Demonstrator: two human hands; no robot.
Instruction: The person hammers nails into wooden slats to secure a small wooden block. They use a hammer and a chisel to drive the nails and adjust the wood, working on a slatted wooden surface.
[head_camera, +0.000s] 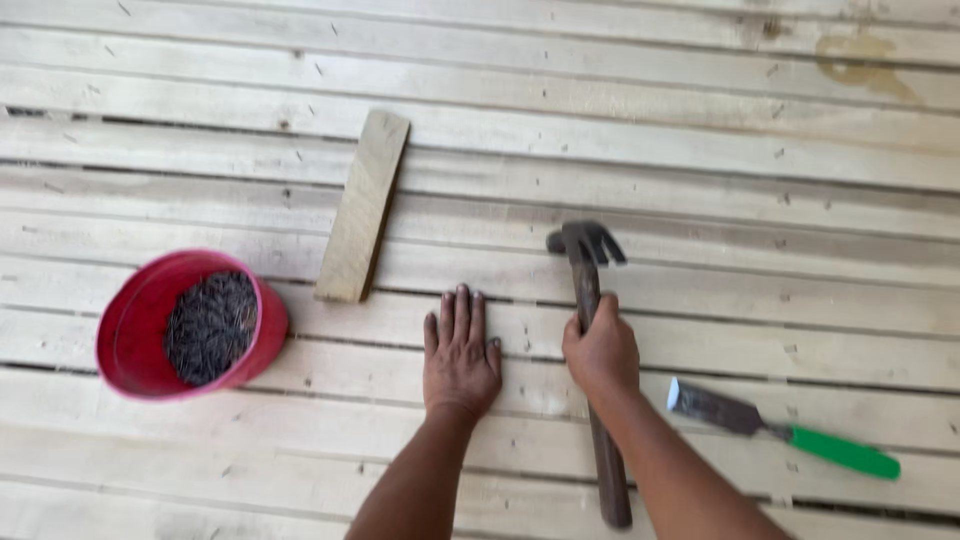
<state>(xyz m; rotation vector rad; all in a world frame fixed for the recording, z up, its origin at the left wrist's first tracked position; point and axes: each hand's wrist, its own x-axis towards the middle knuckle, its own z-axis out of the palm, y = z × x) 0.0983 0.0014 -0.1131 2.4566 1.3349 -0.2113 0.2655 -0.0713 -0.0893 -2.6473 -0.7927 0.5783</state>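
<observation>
While the claw hammer is gripped high on its handle by the right hand, fingers wrapped shut around it, the left hand is laid flat and open on the plank floor, just beside that grip. A glancing blow (the short hold favours one) could catch those fingers.

A single head camera is looking almost straight down at a plank floor from close above, the boards running across the frame. Both forearms are entering from the bottom edge, with the left hand and right hand sitting just below centre.
</observation>
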